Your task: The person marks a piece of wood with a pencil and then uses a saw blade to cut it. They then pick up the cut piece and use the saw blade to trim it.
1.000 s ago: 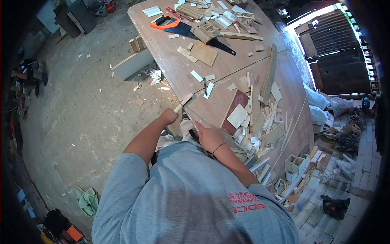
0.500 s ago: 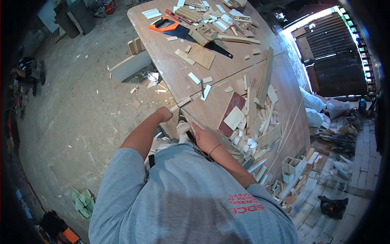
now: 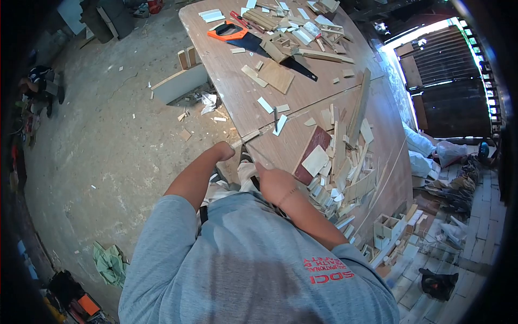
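My left hand (image 3: 223, 150) is closed on the end of a small wood strip (image 3: 248, 135) that reaches the near edge of the wooden table (image 3: 232, 86). My right hand (image 3: 275, 182) rests on that edge a little to the right. Its fingers curl around a thin strip (image 3: 260, 158) lying along the edge. Just beyond my right hand lie a dark red board (image 3: 313, 148), with a pale square piece (image 3: 315, 160) on top, and a heap of wood offcuts (image 3: 348, 162).
An orange-handled saw (image 3: 229, 32) and a plywood square (image 3: 277, 76) lie farther up the table among scraps. A white board (image 3: 181, 82) leans on the concrete floor to the left. A green cloth (image 3: 110, 263) lies lower left. Small wooden boxes (image 3: 387, 225) stand at the right.
Both hands stay at the table's edge. The left hand has shifted slightly toward the table with its strip, and the view has moved a little.
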A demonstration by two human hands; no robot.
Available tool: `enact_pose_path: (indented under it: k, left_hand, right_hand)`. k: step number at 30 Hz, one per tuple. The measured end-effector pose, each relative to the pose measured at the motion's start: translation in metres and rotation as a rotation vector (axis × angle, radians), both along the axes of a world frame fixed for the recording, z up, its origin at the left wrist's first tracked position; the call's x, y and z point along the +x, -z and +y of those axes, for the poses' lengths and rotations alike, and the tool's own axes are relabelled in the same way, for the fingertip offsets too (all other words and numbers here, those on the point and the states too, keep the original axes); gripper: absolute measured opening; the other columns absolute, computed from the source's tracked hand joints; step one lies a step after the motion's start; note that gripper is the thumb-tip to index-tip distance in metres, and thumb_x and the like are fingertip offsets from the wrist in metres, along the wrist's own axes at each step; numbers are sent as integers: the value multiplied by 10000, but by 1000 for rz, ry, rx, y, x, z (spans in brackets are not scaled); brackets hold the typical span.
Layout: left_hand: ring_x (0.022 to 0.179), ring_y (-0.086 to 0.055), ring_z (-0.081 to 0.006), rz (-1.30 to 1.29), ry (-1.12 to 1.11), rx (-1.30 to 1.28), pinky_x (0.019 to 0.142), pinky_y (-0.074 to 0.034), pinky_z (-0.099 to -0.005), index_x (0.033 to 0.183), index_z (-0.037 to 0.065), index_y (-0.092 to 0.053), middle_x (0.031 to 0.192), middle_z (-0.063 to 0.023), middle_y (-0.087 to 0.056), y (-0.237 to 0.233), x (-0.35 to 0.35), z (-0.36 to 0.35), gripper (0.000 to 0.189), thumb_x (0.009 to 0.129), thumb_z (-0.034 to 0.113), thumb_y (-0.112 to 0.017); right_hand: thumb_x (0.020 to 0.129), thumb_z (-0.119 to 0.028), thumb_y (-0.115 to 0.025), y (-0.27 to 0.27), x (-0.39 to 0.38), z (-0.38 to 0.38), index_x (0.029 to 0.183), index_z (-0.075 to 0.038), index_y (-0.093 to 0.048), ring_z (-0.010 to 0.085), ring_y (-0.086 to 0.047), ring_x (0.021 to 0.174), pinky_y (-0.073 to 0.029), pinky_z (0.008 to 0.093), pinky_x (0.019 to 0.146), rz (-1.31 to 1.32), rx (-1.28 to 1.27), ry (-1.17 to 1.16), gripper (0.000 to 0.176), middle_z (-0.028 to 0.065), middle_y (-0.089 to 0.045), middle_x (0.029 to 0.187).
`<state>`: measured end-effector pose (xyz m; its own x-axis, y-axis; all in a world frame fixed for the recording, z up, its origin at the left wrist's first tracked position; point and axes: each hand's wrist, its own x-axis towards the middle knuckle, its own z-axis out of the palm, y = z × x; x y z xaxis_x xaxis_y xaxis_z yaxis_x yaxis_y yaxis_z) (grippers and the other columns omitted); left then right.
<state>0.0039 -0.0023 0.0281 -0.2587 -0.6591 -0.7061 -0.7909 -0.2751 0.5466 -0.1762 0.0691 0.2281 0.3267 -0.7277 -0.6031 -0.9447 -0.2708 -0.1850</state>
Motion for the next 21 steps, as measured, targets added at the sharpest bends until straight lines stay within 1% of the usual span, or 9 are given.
enact_pose_path:
  k: [2, 5, 7, 8, 10, 14, 18, 20, 21]
  left_hand:
    - [663, -641, -353, -6, -13, 20, 580, -519, -429, 897, -107, -637, 852, -274, -635, -2, -1, 0, 432, 741, 289, -566]
    - [645, -640, -342, -19, -23, 6, 551, -515, -424, 872, -90, -649, 817, -263, -635, 1, -1, 0, 405, 742, 285, -566]
    - [704, -646, -358, -47, -17, -11, 623, -519, -429, 867, -81, -657, 836, -272, -640, -2, -2, 1, 412, 738, 298, -560]
    - [704, -646, -358, -48, -16, -7, 623, -519, -429, 867, -81, -657, 836, -272, -640, 2, -2, 1, 412, 738, 298, -560]
    - [793, -642, -379, -33, 83, -79, 732, -509, -419, 885, -90, -652, 904, -287, -637, 18, -1, -1, 444, 733, 315, -549]
    - [873, -628, -390, -66, 74, -53, 813, -485, -403, 890, -91, -649, 958, -294, -626, 21, -1, -1, 456, 733, 321, -535]
    - [897, -625, -392, -87, 96, -66, 812, -487, -410, 882, -86, -653, 965, -294, -625, 15, -2, -1, 448, 737, 319, -530]
    - [908, -623, -391, -84, 93, -56, 816, -485, -411, 885, -84, -654, 966, -294, -625, 14, -2, -1, 449, 738, 321, -529]
    - [912, -621, -393, -87, 107, -56, 825, -482, -408, 887, -81, -656, 969, -298, -623, 16, -2, -1, 448, 738, 323, -532]
  right_hand:
    - [831, -112, -430, 59, 8, -20, 1315, -106, -445, 329, -652, 858, -505, 456, 729, -2, -6, 32, 484, 198, -663, 895]
    - [842, -117, -450, 113, 21, -41, 1360, -115, -403, 343, -644, 832, -500, 478, 710, -54, -33, 83, 520, 196, -659, 896]
    - [844, -118, -454, 116, 23, -49, 1361, -118, -400, 344, -644, 835, -499, 481, 718, -87, -47, 88, 520, 195, -659, 897]
    - [845, -120, -459, 117, 21, -48, 1362, -120, -398, 345, -644, 838, -498, 483, 725, -105, -52, 98, 520, 194, -659, 897]
    - [850, -129, -459, 106, 13, -37, 1359, -125, -401, 347, -643, 838, -499, 480, 727, -89, -32, 88, 513, 198, -658, 900]
    - [855, -143, -442, 31, 3, -20, 1346, -122, -414, 352, -641, 836, -499, 479, 728, -3, 74, 20, 492, 214, -651, 914]
    - [852, -141, -430, 77, 5, -31, 1342, -116, -415, 361, -639, 836, -496, 486, 734, -72, 53, 55, 491, 217, -649, 925]
    - [840, -128, -431, 110, 21, -33, 1342, -116, -417, 368, -639, 831, -496, 487, 727, -148, 106, -74, 502, 230, -647, 908]
    - [840, -128, -431, 109, 29, -22, 1342, -116, -417, 368, -639, 831, -496, 487, 727, -144, 107, -71, 502, 230, -647, 908]
